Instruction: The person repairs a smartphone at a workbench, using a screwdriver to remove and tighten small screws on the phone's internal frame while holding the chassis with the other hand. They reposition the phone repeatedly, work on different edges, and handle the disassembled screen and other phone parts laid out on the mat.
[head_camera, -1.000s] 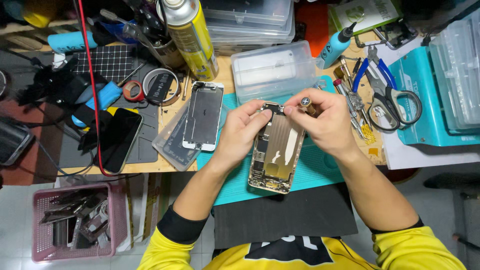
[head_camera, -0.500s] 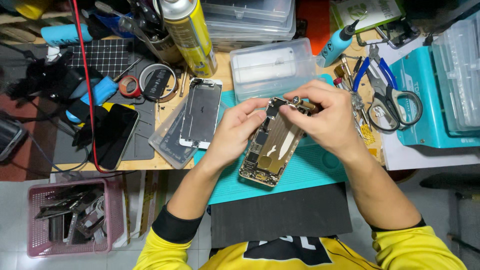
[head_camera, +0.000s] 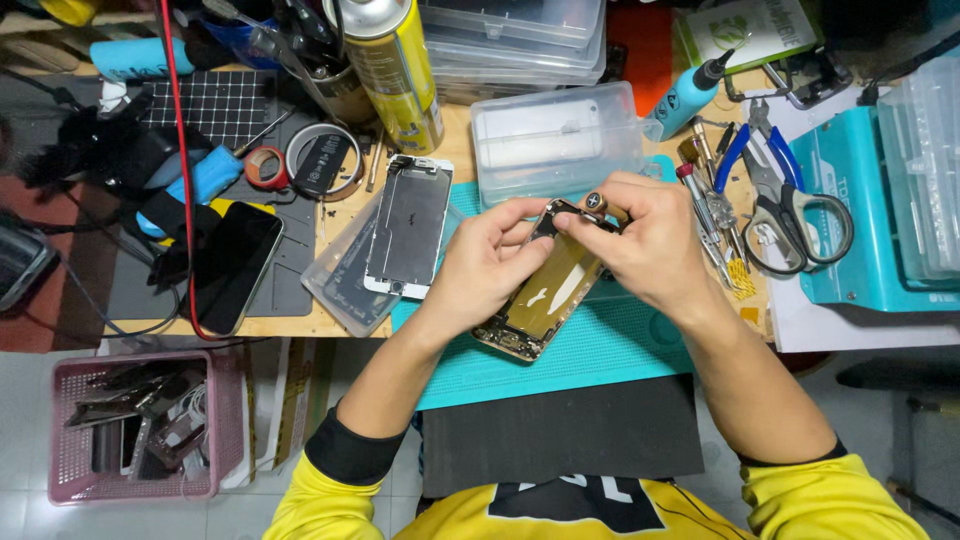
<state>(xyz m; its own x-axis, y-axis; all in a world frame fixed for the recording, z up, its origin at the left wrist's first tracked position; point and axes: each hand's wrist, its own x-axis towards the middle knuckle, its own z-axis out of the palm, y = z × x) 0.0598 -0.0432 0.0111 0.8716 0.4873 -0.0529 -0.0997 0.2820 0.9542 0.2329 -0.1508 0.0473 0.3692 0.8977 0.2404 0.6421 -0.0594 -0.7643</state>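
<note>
While an opened phone housing (head_camera: 540, 295) is tilted above the teal work mat (head_camera: 600, 350), its upper end is gripped between the fingers of the left hand (head_camera: 480, 265), and a small screwdriver (head_camera: 597, 203) is pinched in the clenched fingers of the right hand (head_camera: 650, 245), its round cap showing just above the knuckles. The tip is hidden behind the fingers, so it cannot be told for certain which screw or part is being worked, though it appears to be at the top edge of the housing. For this step to be done well, the housing should be kept braced against the left palm, the driver held square to the screw head, and only light downward pressure applied so the tiny head is not stripped. A detached screen assembly (head_camera: 408, 225) lies just left of the hands, a clear plastic box (head_camera: 555, 140) behind them, and scissors (head_camera: 790, 215) and pliers (head_camera: 738, 150) to the right.
</note>
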